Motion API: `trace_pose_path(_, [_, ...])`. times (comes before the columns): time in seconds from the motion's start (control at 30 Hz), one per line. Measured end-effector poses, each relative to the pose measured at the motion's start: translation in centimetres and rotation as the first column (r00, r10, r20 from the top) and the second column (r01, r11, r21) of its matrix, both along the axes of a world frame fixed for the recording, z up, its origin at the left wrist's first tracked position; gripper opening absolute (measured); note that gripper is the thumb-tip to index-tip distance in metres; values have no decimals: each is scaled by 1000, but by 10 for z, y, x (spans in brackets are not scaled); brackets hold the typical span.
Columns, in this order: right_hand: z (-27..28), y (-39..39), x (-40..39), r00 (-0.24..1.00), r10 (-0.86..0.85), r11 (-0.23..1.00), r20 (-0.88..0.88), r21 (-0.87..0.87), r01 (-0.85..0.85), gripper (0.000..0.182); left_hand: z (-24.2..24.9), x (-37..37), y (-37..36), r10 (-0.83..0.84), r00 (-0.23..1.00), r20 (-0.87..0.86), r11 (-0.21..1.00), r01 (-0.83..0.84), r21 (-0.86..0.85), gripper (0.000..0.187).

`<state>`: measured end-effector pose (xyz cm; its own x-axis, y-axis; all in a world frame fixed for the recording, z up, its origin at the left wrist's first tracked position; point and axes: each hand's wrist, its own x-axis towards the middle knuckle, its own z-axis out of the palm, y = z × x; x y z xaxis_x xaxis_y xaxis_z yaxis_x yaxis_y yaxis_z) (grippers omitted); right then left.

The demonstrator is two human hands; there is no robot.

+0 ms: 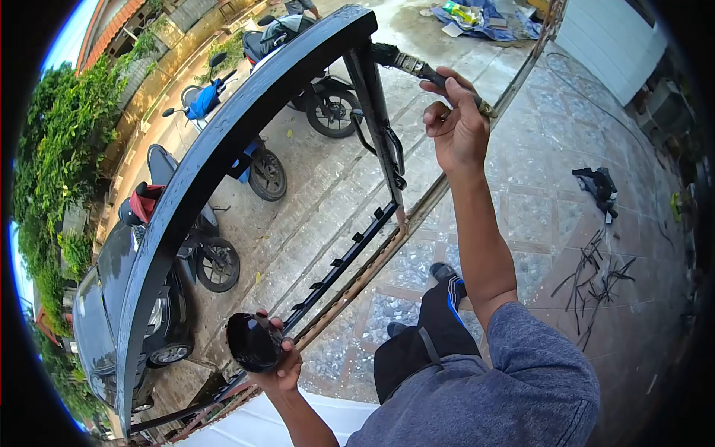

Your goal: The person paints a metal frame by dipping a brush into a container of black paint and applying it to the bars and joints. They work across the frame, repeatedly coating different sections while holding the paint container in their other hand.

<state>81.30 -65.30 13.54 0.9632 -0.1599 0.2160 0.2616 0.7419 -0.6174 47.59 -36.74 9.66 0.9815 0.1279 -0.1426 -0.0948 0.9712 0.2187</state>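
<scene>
Pinched by its handle in my right hand [460, 123] is a paintbrush [410, 64], its dark bristles right at the upright post of a black metal gate frame [246, 112] near the top corner. The frame's broad curved top beam looks wet and glossy along its length. Lower down, my left hand [283, 365] grips a small round cup of black paint [255, 343], its opening turned toward me. Behind the cup runs the frame's lower rail [342, 261], with several short tabs along it.
Beyond the frame stand several motorcycles [216, 264] and a dark car [104, 320]. A floor rail [439, 190] crosses the paving under the frame. To my right lie a dark cloth [596, 186] and thin dark metal offcuts [592, 279]. A blue tarp [495, 22] lies at the top.
</scene>
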Motion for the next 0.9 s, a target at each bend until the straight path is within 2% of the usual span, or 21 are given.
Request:
trace_pose_path(0.03, [-12,2,3,997,38,999,-62,1,-38,27,-2,9,-9,-9,1000,7,1000,9,-5,59])
trace_pose_path(0.17, [-67,-21,10,964,-13,987,-265,-158,-30,23,-10,52,-48,5,999,39,1000,-5,6,60])
trace_pose_path(0.2, [-65,-28,13,959,-23,992,-281,-125,-12,23,-10,66,-61,24,999,32,1000,-24,5,61])
trace_pose_path(0.3, [-28,-36,24,992,76,997,-98,34,-73,25,-10,104,-95,53,997,52,998,-51,-34,60])
trace_pose_path(0.37, [-13,-35,38,968,252,964,15,81,-252,26,-8,127,-114,64,997,44,997,-62,-43,62])
trace_pose_path(0.4, [-11,-34,43,939,343,936,5,74,-343,26,-6,139,-124,71,997,38,997,-70,-40,63])
trace_pose_path(0.5, [-36,-44,57,845,488,864,-217,-13,-503,22,-3,171,-147,75,997,26,997,-74,-37,66])
trace_pose_path(0.57, [-48,-57,72,855,439,874,-277,-91,-478,22,-2,189,-159,81,997,14,996,-80,-45,66])
trace_pose_path(0.63, [-38,-65,91,876,451,893,-175,74,-445,23,0,205,-168,75,997,14,997,-75,-35,64])
trace_pose_path(0.67, [-21,-66,99,857,504,859,-111,166,-484,24,0,213,-173,77,996,50,996,-75,-50,63])
trace_pose_path(0.77, [18,-52,106,750,662,737,-6,187,-649,23,-3,225,-182,79,993,87,996,-74,-55,65])
trace_pose_path(0.9, [-18,-46,101,683,718,694,-132,64,-717,23,2,240,-190,60,993,103,996,-52,-79,68])
